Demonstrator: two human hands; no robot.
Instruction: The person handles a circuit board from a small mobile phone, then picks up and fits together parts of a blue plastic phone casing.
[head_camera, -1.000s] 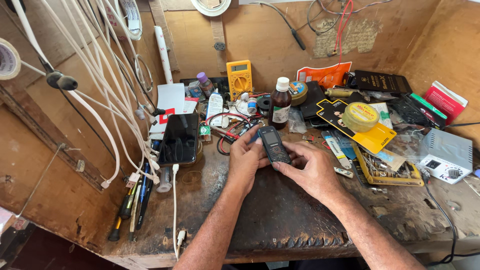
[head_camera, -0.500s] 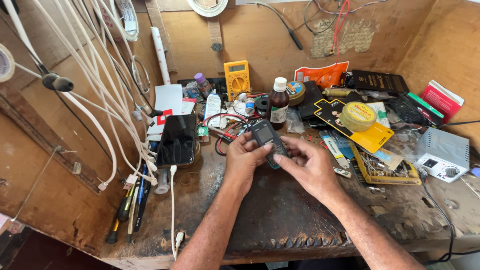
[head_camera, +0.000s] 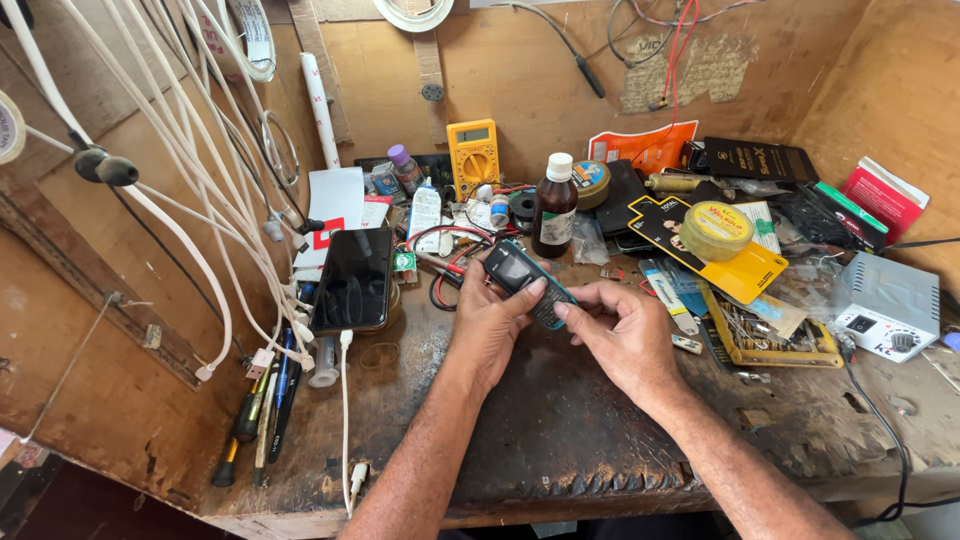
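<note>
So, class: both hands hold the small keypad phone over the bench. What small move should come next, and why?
Probably press a key with the right hand: its thumb tip already rests at the keypad of the phone, while the left hand steadies the body.

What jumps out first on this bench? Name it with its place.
At the centre, the left hand and right hand grip a small dark keypad phone above the worn wooden bench. A yellow multimeter leans against the back wall, and white cables hang at left over a black smartphone.

Electronics repair workshop, worn wooden bench (head_camera: 560, 440), yellow multimeter (head_camera: 473, 155), screwdrivers (head_camera: 262, 410), hanging cables (head_camera: 190, 170)
</note>
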